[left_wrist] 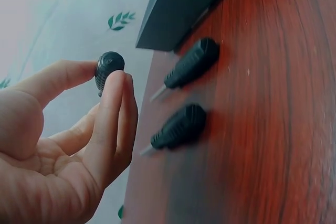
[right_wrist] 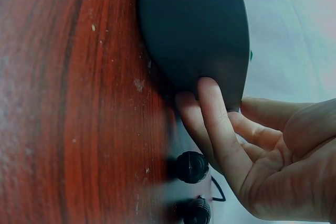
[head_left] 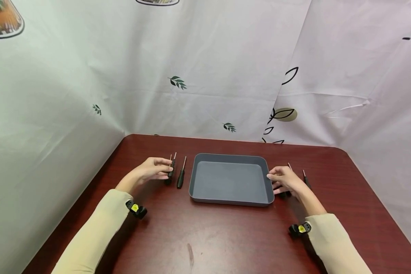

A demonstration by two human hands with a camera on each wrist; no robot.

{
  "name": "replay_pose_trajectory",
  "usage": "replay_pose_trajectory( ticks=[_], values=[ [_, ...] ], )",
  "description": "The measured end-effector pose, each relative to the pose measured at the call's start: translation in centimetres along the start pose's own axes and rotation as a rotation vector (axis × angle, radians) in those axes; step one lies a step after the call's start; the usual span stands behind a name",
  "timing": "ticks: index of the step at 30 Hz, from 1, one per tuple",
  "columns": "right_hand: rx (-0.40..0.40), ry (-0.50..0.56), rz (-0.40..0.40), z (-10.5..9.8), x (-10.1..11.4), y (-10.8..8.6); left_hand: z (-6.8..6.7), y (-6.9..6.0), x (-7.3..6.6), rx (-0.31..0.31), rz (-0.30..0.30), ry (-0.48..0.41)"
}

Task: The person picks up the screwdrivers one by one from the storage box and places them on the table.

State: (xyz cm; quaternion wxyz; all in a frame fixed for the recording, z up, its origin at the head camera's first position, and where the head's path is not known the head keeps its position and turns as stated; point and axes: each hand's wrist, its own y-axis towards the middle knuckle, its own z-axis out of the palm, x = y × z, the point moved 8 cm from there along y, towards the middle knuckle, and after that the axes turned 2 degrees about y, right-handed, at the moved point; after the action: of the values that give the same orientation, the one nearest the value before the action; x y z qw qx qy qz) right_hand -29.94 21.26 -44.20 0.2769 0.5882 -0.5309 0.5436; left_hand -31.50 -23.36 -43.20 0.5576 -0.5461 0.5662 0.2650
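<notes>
Between thumb and fingertips my left hand [head_left: 155,168] pinches a black-handled screwdriver [left_wrist: 108,66], raised off the table. Two similar screwdrivers lie below it and beside it: a near one [left_wrist: 181,125] and another [left_wrist: 193,62] closer to the tray. The grey rectangular tray [head_left: 231,201] rests on the table between both hands. My right hand [head_left: 285,179] holds the tray's right wall, thumb at the rim and fingers against the outer side [right_wrist: 218,116]. Beyond that hand are two more screwdrivers, one [head_left: 306,179] at its right and one [right_wrist: 192,167] partly hidden by it in the head view.
All this is on a dark red wooden table [head_left: 164,236] with rounded far corners. A white cloth [head_left: 205,102] printed with leaves hangs behind and along the sides. A pale smear [head_left: 190,254] marks the table's near part.
</notes>
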Motion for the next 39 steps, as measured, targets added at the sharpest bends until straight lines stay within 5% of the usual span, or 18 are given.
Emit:
replay_pose_trajectory(
  ticks=[20,39],
  values=[
    [-0.008,0.012,0.018,0.1,0.0,0.0,-3.3,-0.7,2.5,-0.062,-0.040,-0.027],
    [-0.009,0.017,0.009,0.0,-0.1,0.1,-4.6,-0.4,2.9,-0.077,-0.046,-0.023]
  ],
)
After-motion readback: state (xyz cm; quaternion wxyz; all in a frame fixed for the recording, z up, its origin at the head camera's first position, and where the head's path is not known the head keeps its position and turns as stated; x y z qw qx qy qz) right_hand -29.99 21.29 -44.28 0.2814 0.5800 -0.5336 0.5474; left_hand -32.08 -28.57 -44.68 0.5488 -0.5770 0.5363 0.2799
